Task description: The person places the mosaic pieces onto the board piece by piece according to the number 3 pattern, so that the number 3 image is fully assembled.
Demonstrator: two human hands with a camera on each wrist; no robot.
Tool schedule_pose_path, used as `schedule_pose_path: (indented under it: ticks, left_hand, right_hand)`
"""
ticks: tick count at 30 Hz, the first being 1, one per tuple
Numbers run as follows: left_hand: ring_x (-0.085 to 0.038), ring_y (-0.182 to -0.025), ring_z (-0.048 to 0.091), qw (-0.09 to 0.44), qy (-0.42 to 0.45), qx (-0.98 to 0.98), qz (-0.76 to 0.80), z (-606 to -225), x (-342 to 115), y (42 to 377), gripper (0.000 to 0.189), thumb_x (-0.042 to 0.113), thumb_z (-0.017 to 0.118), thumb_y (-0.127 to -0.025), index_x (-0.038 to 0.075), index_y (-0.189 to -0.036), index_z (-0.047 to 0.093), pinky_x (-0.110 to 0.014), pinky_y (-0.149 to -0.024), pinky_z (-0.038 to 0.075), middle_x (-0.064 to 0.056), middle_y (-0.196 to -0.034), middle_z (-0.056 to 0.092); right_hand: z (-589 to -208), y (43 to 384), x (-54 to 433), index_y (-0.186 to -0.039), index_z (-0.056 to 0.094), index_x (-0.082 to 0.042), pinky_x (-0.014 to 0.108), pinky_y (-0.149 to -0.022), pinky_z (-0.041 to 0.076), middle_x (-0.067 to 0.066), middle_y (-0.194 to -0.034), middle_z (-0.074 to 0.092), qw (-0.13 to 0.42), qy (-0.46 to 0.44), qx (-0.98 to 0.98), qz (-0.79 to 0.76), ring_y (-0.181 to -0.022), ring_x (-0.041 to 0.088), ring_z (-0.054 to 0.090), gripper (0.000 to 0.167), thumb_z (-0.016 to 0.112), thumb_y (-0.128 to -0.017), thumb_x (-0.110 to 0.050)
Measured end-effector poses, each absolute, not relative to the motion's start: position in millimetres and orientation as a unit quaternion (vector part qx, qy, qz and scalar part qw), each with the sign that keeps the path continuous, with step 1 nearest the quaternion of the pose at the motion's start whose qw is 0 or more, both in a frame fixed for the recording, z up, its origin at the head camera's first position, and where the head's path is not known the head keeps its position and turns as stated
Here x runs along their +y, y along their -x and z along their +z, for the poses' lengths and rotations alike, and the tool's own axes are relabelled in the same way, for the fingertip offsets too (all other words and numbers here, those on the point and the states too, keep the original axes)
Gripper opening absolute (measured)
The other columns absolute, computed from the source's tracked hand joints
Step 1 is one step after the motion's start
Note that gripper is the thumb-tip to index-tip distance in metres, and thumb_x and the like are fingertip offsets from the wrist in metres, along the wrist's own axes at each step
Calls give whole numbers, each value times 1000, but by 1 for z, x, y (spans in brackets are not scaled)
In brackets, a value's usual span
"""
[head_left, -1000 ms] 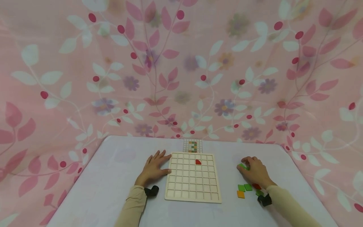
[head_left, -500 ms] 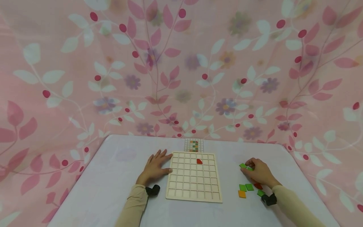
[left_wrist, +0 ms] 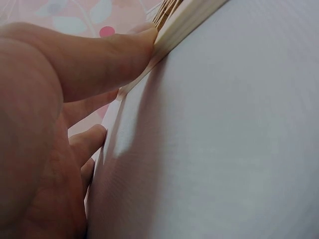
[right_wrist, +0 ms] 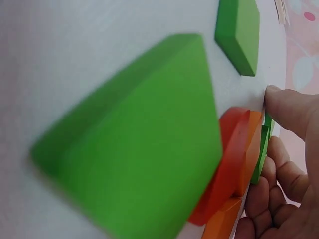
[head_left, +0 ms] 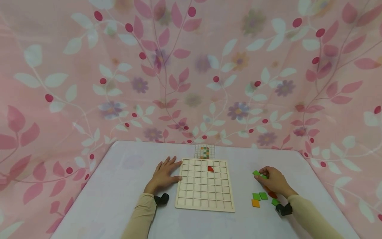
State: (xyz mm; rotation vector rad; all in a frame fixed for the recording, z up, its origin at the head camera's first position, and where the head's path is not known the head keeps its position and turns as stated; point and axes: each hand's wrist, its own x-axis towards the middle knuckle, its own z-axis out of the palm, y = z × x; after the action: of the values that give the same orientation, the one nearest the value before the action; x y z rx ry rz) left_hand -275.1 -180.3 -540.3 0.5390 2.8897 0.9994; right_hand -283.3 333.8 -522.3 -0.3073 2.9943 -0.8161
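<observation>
My left hand (head_left: 163, 176) lies with fingers spread at the left side of a pale wooden grid board (head_left: 204, 209). Its thumb presses the board's side edge (left_wrist: 174, 35) in the left wrist view, and the index fingertip meets the upper left corner. One red rounded tile (head_left: 210, 169) sits in a cell near the board's top. Off to the right, my right hand (head_left: 275, 181) has thumb and fingers curled round a green tile (right_wrist: 269, 122), low over the table. A second green tile (right_wrist: 261, 155) is beside those fingers, partly hidden by them.
Nearer me than the right hand lie green tiles (head_left: 260, 196), an orange tile (head_left: 255, 203) and a red piece (head_left: 272, 195). The right wrist view shows orange pieces (right_wrist: 251, 149) too. Behind the board is a grid card (head_left: 204, 152) with a coloured pattern; floral cloth (head_left: 191, 73) hangs beyond.
My right hand has shifted slightly right, leaving more of the green tiles by its fingertips in sight. The left hand holds its place at the board. The head view has tilted a little.
</observation>
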Motion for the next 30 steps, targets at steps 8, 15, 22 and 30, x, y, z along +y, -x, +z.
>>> schedule_pose_path:
  ticks: [8,15,22,30]
  left_hand:
    - [-47,-162,20,10,-174,936,305,-541,-183,277,74,40,78,-95,13,-159,51,-73,-127,11,-19,-172,32]
    - [-44,-164,17,18,-172,935,309,-545,-183,278,75,42,77,-95,16,-160,51,-72,-128,9,-17,-173,31]
    - [-45,-163,17,14,-169,935,312,-545,-183,277,74,41,77,-95,15,-159,51,-72,-128,9,-17,-173,31]
    - [-45,-163,18,15,-171,935,311,-544,-180,277,74,39,78,-95,14,-159,51,-73,-127,9,-18,-173,32]
  right_hand:
    - [-522,284,330,-110,67,1,38,-81,54,8,-97,66,15,91,960,-266,-86,20,56,44,79,-96,-39]
    - [-527,283,329,-110,69,2,45,-83,57,7,-96,67,-1,102,967,-235,-85,20,57,40,78,-97,-35]
    - [-530,283,327,-110,71,2,53,-84,58,9,-95,68,-33,129,972,-194,-84,22,60,32,78,-97,-26]
    - [-524,281,329,-111,71,4,55,-84,59,11,-96,69,-34,143,972,-184,-85,25,63,32,76,-98,-25]
